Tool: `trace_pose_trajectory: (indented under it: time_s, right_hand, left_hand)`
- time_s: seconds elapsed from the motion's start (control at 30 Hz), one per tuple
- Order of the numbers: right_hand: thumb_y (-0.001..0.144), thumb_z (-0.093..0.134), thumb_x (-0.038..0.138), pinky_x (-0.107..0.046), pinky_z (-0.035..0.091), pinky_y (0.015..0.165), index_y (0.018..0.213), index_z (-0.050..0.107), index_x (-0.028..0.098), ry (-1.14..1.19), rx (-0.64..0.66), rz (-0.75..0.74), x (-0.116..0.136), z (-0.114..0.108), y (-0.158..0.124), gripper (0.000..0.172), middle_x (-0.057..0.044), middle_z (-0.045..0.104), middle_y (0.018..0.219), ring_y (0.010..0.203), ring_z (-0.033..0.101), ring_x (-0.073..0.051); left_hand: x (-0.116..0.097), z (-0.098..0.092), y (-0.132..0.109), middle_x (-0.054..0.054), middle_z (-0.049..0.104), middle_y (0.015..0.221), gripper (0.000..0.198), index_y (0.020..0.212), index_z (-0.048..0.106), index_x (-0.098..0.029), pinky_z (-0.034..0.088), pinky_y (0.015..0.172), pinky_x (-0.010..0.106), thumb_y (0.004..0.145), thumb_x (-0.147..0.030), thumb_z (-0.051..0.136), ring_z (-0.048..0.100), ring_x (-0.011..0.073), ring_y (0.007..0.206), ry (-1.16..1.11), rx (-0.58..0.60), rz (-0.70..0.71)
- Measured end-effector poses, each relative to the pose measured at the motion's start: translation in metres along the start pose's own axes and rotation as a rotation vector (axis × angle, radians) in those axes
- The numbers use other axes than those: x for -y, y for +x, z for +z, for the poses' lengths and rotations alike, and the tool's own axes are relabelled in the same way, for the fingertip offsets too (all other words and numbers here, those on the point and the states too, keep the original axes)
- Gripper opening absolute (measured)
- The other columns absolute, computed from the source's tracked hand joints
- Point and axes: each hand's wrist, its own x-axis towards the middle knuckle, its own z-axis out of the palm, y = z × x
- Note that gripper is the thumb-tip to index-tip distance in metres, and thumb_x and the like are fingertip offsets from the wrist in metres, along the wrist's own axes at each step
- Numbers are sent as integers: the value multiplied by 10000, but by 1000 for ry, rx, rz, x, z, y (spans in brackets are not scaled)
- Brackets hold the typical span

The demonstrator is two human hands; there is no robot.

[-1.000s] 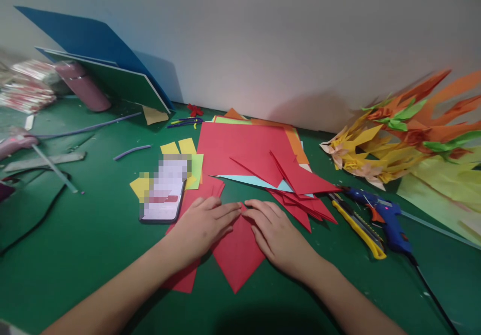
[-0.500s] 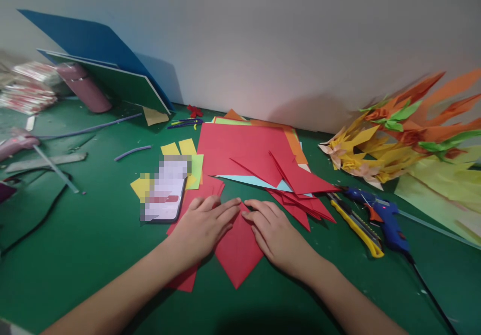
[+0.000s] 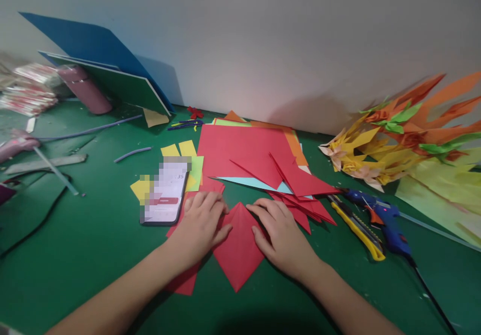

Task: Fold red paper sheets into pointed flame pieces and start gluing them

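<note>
A creased red paper square point(image 3: 239, 250) lies with one corner toward me on the green table. My left hand point(image 3: 201, 222) rests over its left edge, fingers bent and apart, thumb stretched out on the paper. On the opposite edge lies my right hand point(image 3: 281, 230), its fingers spread and fingertips touching the sheet. Beneath my left hand and wrist is another strip of red paper point(image 3: 184, 282). Folded red paper pieces point(image 3: 308, 207) are piled beyond my right hand. A phone point(image 3: 165, 195) lies left of my left hand, its screen partly blurred out.
Behind the hands sits a stack of coloured sheets, red on top point(image 3: 244, 144). To the right are a yellow cutter point(image 3: 358, 232), a blue glue gun point(image 3: 389, 220) and orange-yellow paper flowers point(image 3: 398, 134). A pink bottle point(image 3: 86, 89) and a pink glue gun point(image 3: 18, 144) are left.
Both hands have moved apart from the paper's top corner, the left one outward to the left. The corner and a central crease now show more fully.
</note>
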Motion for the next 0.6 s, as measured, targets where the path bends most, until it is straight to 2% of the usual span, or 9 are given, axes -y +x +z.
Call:
trace_pose_trajectory:
  time_s: [0.17, 0.37, 0.47, 0.6]
  right_hand:
    - [912, 428, 182, -452, 491, 829, 1158, 592, 153, 96, 14, -9, -2, -2, 1, 297, -130, 616, 1027, 946, 566, -264]
    - [911, 459, 209, -430, 494, 826, 1250, 517, 179, 229, 12, 24, -4, -3, 2, 345, -108, 643, 1010, 929, 587, -252]
    - [904, 477, 236, -382, 510, 770, 1282, 490, 189, 349, -5, 89, -6, -4, 1, 381, -84, 654, 943, 850, 604, -224]
    - [922, 443, 292, -267, 500, 612, 1234, 516, 191, 653, 13, 239, -7, -5, -1, 336, -7, 626, 737, 646, 593, -159]
  left_hand:
    - [-1, 4, -2, 73, 592, 980, 91, 896, 549, -179, 412, 773, 397, 839, -217, 609, 512, 255, 899, -152, -23, -95]
    - [-5, 0, -2, 19, 603, 844, 69, 916, 500, -197, 453, 718, 340, 870, -148, 513, 557, 199, 785, -369, 18, -62]
    - [-8, -5, -1, 17, 589, 858, 98, 921, 495, -210, 478, 692, 296, 924, -148, 420, 583, 169, 769, -485, -12, -33]
    - [-7, -9, -1, 29, 593, 912, 161, 951, 534, -214, 502, 729, 277, 965, -162, 382, 607, 153, 816, -539, -45, 23]
